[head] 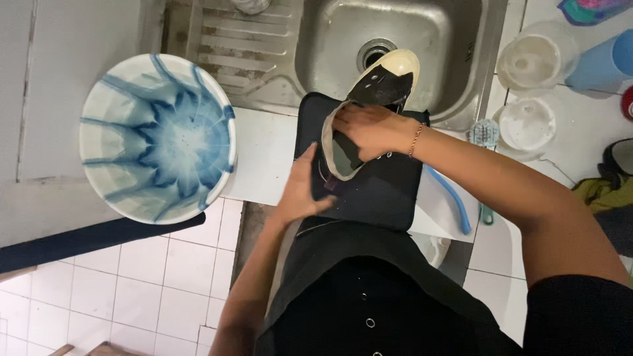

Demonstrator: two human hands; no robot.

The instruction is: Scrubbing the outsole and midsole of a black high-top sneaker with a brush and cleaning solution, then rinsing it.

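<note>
A blue-streaked white bucket [158, 137] stands left of the steel sink [461, 59]; no labels show. The black shoe [376, 99] with cream toe lies over the sink's front edge on a dark cloth [382, 191]. The right hand [369, 128] reaches into its opening, grip clenched on the collar; the left hand [300, 191] rests flat, grip released, beside it.

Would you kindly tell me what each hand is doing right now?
Left hand: open, flat on the dark cloth.
Right hand: closed on the shoe.

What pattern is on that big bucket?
The bucket is white with blue tie-dye-like streaks radiating from its base, seen in the head view.
</note>
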